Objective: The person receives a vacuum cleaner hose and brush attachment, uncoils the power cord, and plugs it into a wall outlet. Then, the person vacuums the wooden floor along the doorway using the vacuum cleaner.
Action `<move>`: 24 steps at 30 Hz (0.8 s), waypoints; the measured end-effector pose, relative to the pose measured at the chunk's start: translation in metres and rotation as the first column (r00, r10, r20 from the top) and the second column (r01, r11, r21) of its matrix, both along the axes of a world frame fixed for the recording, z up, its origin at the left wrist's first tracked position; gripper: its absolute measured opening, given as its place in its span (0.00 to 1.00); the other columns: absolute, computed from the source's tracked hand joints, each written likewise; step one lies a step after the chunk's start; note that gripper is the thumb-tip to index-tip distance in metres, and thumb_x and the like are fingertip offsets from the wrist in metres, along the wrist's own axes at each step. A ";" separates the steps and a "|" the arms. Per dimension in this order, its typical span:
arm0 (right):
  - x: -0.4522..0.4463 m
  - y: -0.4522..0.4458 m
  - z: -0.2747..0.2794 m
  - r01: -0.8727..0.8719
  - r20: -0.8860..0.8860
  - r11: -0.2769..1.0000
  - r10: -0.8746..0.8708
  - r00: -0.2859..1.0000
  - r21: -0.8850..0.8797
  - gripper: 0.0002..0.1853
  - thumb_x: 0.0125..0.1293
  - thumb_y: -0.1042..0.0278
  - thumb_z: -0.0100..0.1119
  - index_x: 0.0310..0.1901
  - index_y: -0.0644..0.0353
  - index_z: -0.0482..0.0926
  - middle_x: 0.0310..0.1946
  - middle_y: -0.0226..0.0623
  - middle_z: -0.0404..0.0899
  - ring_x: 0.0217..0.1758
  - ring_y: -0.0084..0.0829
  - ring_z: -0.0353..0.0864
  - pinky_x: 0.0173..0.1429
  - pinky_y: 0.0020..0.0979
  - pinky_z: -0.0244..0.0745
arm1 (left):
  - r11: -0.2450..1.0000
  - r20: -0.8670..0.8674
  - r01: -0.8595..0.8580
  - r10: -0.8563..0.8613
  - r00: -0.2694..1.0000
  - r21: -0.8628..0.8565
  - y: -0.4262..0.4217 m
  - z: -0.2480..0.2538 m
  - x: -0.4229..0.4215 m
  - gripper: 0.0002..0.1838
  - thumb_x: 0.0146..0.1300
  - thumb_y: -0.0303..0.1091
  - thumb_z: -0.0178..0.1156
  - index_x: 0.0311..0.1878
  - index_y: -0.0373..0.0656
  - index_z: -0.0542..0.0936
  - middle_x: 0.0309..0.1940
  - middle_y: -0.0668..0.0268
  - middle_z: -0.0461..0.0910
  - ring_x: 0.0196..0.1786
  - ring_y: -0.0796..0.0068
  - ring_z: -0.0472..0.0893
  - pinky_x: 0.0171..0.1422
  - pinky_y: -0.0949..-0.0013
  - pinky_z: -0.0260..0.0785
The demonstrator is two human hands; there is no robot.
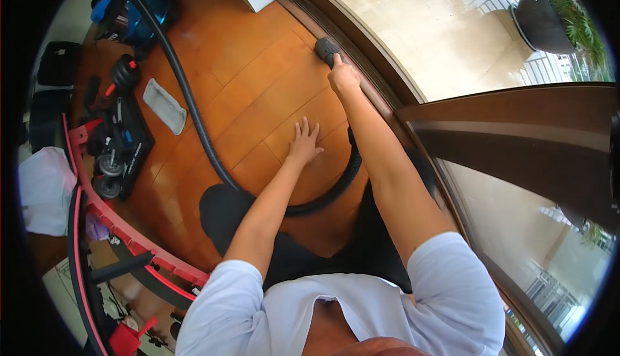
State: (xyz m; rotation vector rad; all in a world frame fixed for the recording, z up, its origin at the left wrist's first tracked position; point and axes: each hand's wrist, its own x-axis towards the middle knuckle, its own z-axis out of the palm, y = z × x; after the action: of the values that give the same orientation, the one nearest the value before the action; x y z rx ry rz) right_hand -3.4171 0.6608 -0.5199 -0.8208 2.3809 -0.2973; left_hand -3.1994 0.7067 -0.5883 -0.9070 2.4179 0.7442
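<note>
My right hand [344, 77] is wrapped round the dark vacuum nozzle [327, 48], whose head rests at the sliding door's track [371, 91]. Spread flat on the wooden floor [258, 97], my left hand [305, 143] holds nothing. A black hose [184, 88] runs from the blue vacuum cleaner [139, 17] at the top left, curves past my knees and rises toward my right forearm, which partly hides it. Left of the hose, a grey cloth [165, 106] lies on the floor.
Dumbbell parts [111, 165] and a black tray [135, 139] are at the left, beside a red curved frame [139, 243] and a white plastic bag [46, 191]. Glass doors with a brown frame [516, 126] stand at the right, a potted plant [546, 20] beyond them.
</note>
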 end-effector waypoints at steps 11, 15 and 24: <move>-0.008 -0.017 -0.008 0.006 0.105 1.000 -0.005 0.994 -0.009 0.33 0.65 0.68 0.45 0.71 0.45 0.50 0.51 0.52 0.76 0.54 0.46 0.78 0.56 0.42 0.74 | 0.844 -0.134 -0.347 0.432 0.892 0.409 0.133 0.025 0.061 0.36 0.56 0.43 0.65 0.66 0.42 0.64 0.62 0.55 0.68 0.64 0.54 0.67 0.67 0.57 0.58; 0.001 -0.031 -0.016 0.016 0.101 1.000 -0.018 0.995 0.014 0.34 0.66 0.66 0.45 0.72 0.41 0.46 0.51 0.53 0.76 0.54 0.45 0.78 0.56 0.41 0.74 | 0.859 0.269 -0.441 0.374 0.888 0.260 0.125 0.047 0.050 0.37 0.51 0.38 0.69 0.65 0.48 0.65 0.61 0.60 0.68 0.64 0.60 0.67 0.66 0.51 0.58; -0.006 -0.119 -0.020 0.084 0.186 0.994 -0.069 0.980 -0.072 0.33 0.60 0.73 0.47 0.69 0.50 0.53 0.41 0.51 0.80 0.38 0.43 0.84 0.42 0.42 0.80 | 0.869 0.323 -0.486 0.435 0.841 0.093 0.088 0.045 0.068 0.34 0.53 0.33 0.66 0.64 0.49 0.65 0.57 0.59 0.69 0.61 0.58 0.69 0.64 0.50 0.58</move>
State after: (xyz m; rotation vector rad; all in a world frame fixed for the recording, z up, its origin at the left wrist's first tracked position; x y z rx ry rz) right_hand -3.4228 0.5414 -0.5402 -0.7059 2.2427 -0.4810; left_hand -3.1312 0.7943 -0.5432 -1.4433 1.8564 0.8965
